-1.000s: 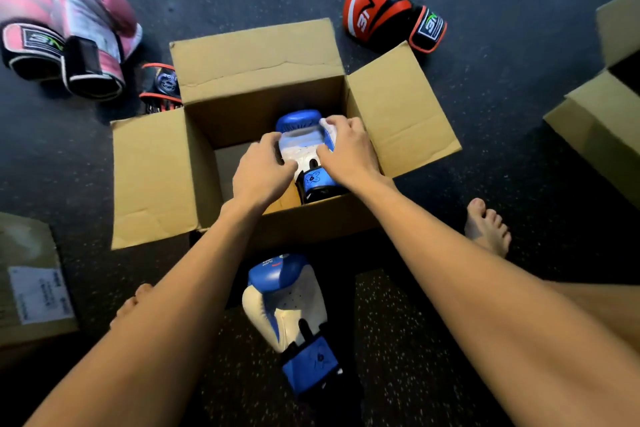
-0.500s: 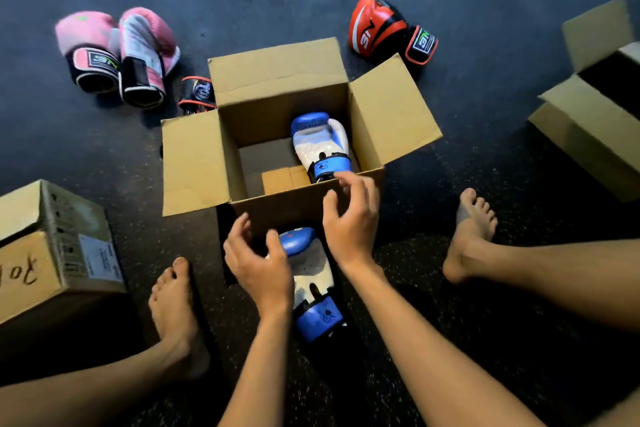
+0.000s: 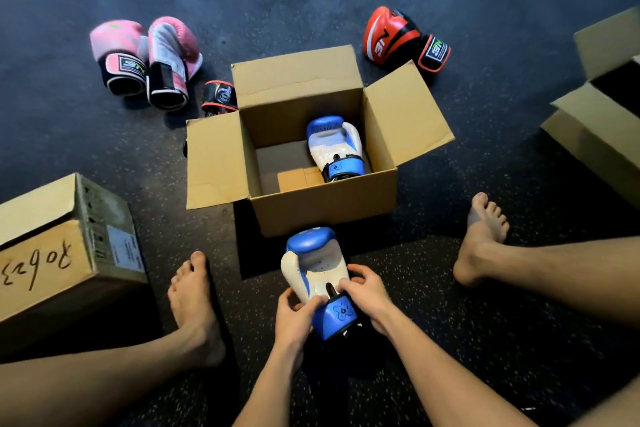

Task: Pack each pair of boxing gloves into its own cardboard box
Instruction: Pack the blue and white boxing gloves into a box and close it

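One blue-and-white glove [image 3: 334,146] of the pair sits in the open box [image 3: 322,215], along the right side of its bottom, cuff toward the person. Its mate, the second blue glove [image 3: 313,265], is just in front of the box's near wall, between the person's bare feet, padded end toward the box.

Both hands are on it. The left hand [image 3: 294,319] is curled round the blue cuff from the left. The right hand [image 3: 363,291] has its fingers wrapped over the wrist section from the right. Can't tell whether the glove is lifted or resting on the floor [image 3: 485,184].

Step in hand, as judged: grab the second blue glove to complete the first pair, so half a pair is boxed.
- The pink pair [image 3: 149,59] lies side by side, far left of the box.
- The red glove [image 3: 391,35] lies beyond the box's far right corner.
- A black-and-red cuff [image 3: 220,95] shows behind the left flap, probably its mate, mostly hidden.
- Another open box [image 3: 602,121] is at the right edge, and a closed box [image 3: 52,253] with handwriting is at the left.

Next move should be to lift the glove over the near wall. The side and far flaps are folded out, so the opening is free. It goes in the vacant left half, beside the first glove. A small cardboard piece [image 3: 299,180] lies at the front of the bottom, so the glove may sit unevenly on it. The padded end could also catch the near rim and shove the box.
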